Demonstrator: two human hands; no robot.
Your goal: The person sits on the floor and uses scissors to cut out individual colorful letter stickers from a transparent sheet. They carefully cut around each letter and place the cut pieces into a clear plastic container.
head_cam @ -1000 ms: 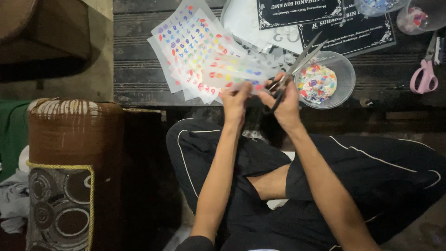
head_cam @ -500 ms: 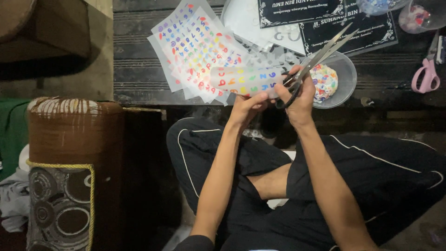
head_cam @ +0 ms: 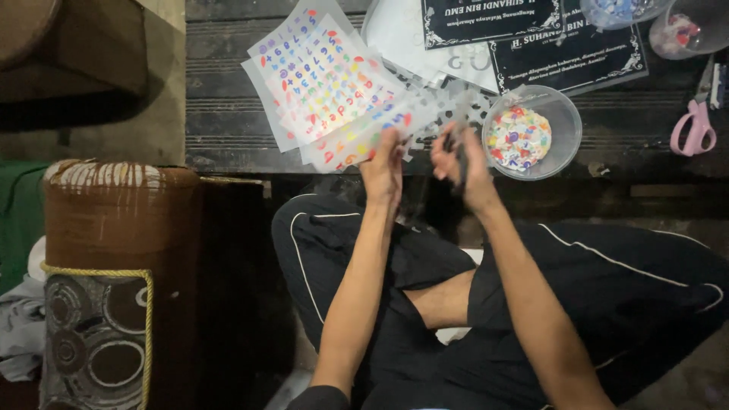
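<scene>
My left hand pinches the near edge of a translucent sheet of small coloured stickers, the lowest of a fanned stack on a dark wooden table. My right hand grips dark-handled scissors, whose blades point up and away in a blur right beside the sheet's cut, ragged end. The two hands are a few centimetres apart at the table's front edge. I sit cross-legged in black trousers below.
A clear plastic bowl of cut coloured pieces stands right of my right hand. Pink-handled scissors lie at far right, two black printed plaques and two more bowls at the back. A brown cushion is at left.
My right hand has swung the scissors left, from over the bowl to the sheet's end. My left hand has shifted slightly left with the sheet.
</scene>
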